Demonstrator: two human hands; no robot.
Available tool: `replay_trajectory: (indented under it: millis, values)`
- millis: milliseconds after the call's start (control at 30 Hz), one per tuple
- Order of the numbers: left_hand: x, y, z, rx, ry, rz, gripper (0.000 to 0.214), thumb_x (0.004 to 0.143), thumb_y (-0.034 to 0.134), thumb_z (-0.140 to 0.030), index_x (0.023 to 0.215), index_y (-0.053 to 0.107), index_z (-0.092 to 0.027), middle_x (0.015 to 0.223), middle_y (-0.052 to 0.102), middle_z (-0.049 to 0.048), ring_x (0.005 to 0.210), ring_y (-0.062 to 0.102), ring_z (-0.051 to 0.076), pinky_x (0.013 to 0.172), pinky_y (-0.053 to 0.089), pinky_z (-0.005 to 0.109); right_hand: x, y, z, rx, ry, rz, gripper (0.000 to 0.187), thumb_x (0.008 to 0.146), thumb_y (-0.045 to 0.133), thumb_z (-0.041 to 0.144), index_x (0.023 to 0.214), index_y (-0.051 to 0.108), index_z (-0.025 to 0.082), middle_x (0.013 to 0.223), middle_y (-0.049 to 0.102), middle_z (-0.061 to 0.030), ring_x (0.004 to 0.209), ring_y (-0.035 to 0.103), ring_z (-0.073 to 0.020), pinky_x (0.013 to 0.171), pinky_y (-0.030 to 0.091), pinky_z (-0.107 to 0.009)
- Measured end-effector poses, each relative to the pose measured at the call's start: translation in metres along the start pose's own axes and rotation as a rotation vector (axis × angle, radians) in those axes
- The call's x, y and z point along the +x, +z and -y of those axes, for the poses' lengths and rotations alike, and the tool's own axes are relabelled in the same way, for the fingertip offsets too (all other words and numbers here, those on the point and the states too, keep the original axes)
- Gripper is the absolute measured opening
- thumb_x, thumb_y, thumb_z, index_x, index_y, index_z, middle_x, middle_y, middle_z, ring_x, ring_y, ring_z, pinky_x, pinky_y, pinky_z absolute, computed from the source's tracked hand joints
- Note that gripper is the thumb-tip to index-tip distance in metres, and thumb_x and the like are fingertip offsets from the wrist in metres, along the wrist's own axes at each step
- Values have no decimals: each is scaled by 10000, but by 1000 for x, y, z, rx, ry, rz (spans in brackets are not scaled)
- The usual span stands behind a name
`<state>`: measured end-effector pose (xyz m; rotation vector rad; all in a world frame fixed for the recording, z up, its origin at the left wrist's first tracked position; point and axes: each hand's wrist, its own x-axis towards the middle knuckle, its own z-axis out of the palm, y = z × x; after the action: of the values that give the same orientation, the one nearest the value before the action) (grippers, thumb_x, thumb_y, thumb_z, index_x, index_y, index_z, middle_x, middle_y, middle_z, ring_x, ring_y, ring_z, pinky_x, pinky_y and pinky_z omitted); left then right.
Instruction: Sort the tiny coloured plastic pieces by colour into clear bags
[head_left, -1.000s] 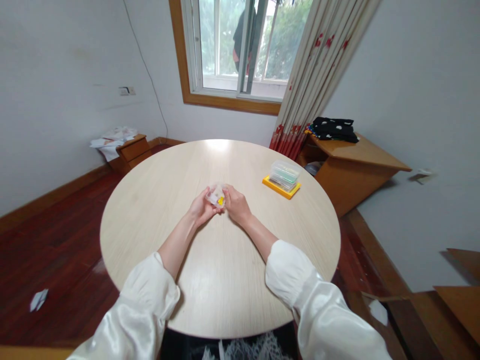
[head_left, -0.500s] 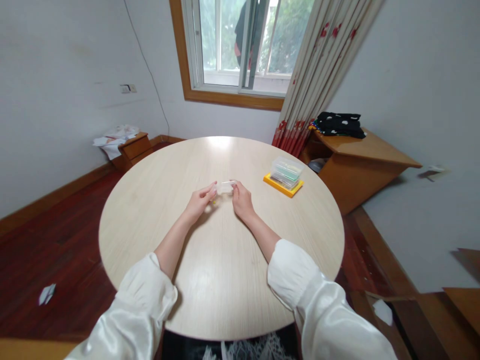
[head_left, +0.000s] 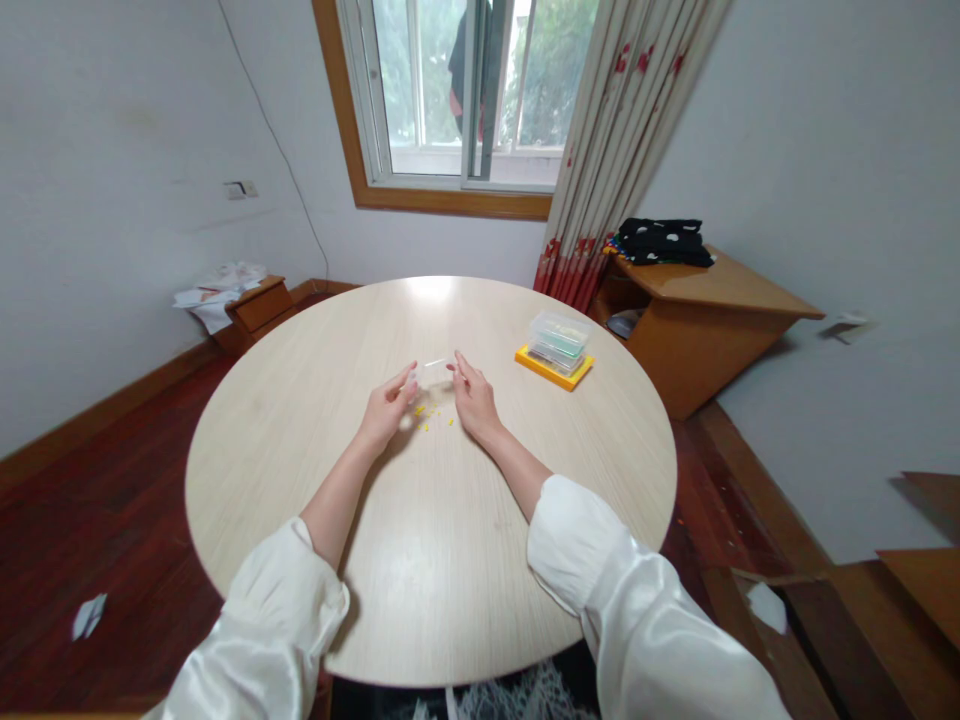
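Observation:
Over the middle of the round table (head_left: 420,580), a small clear plastic box (head_left: 433,372) is held between my two hands. My left hand (head_left: 386,408) grips its left end with thumb and fingers. At its right end is my right hand (head_left: 474,398), thumb and fingers closed against the box's side, partly hiding it. Several tiny yellow pieces (head_left: 420,410) lie scattered on the tabletop just below the box, between my hands. Their exact kind is too small to make out.
To the right on the table, clear plastic cases (head_left: 559,335) are stacked on a yellow tray (head_left: 551,374). A wooden cabinet (head_left: 697,340) with folded black cloth (head_left: 664,242) stands beyond the right edge. Behind the table are a window (head_left: 480,90) and a curtain (head_left: 615,130).
Several yellow pieces now lie on the table below the box; before, only a bit of yellow showed by my left hand. My right hand's fingers are more stretched out. The whole view has shifted slightly.

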<state>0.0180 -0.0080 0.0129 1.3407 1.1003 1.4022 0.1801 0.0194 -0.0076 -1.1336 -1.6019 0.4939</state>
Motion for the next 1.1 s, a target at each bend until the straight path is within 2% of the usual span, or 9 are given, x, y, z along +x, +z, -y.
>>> replay_trajectory:
  millis: [133, 267, 367, 533, 633, 733, 800, 900, 1100]
  values:
    - [8, -10, -6, -492, -211, -234, 469, 826, 545, -496, 1228, 521, -255, 1198, 602, 108, 1022, 607, 209, 884, 488, 378, -2, -1, 3, 4, -63, 15, 486, 892, 427, 268, 1376, 403, 247, 1151, 643, -75, 1112, 540, -180, 955, 444, -394]
    - [12, -22, -13, -726, -401, -330, 438, 906, 389, -483, 1276, 436, -253, 1108, 621, 132, 894, 648, 217, 803, 524, 417, -5, 0, 3, -52, -99, 89, 405, 878, 434, 215, 1272, 530, 220, 1117, 653, -86, 1090, 560, -176, 965, 442, -397]
    - [12, -26, -13, -754, -451, -328, 459, 932, 315, -452, 1310, 417, -213, 1061, 632, 148, 877, 654, 227, 792, 524, 409, -8, 0, 6, -107, -150, 184, 349, 869, 455, 204, 1186, 598, 178, 1145, 645, -115, 1124, 555, -191, 1002, 414, -415]
    - [12, -29, -10, -722, -471, -308, 479, 942, 319, -403, 1343, 394, -151, 1033, 642, 168, 846, 660, 209, 787, 526, 377, -18, 0, 19, -142, -272, 477, 426, 855, 527, 295, 1261, 542, 167, 1348, 509, -142, 1314, 402, -223, 1076, 326, -456]
    - [14, -30, -8, -672, -406, -342, 439, 934, 387, -345, 1345, 375, -192, 1098, 633, 158, 815, 666, 177, 788, 531, 375, -23, -3, 26, -162, -303, 607, 306, 848, 555, 326, 1124, 630, 217, 1251, 599, -108, 1222, 508, -230, 1050, 337, -488]
    - [14, -30, -5, -554, -326, -387, 418, 915, 415, -205, 1327, 367, -263, 1133, 631, 107, 780, 674, 141, 777, 546, 358, -23, -4, 32, -114, -342, 621, 218, 892, 492, 312, 930, 685, 220, 1014, 703, -56, 983, 639, -183, 927, 447, -380]
    - [15, -29, -2, -491, -314, -390, 498, 875, 436, -101, 1343, 346, -246, 1105, 638, 108, 758, 678, 122, 780, 548, 319, -20, -7, 33, -109, -347, 533, 249, 910, 455, 306, 904, 687, 215, 924, 713, -44, 875, 650, -161, 846, 474, -321]
    - [15, -27, 1, -410, -335, -407, 592, 809, 493, -26, 1350, 352, -221, 1020, 661, 112, 702, 674, 107, 770, 550, 283, -8, -20, 30, -193, -355, 252, 251, 906, 446, 288, 958, 677, 205, 979, 700, -73, 954, 622, -180, 914, 432, -353]
    - [16, -25, 2, -291, -313, -494, 585, 761, 543, -12, 1311, 408, -155, 879, 653, 90, 600, 632, 89, 725, 554, 276, 22, -91, -1, -499, -213, -397, 334, 856, 486, 291, 1165, 580, 209, 1259, 545, -133, 1209, 455, -250, 1023, 286, -490]
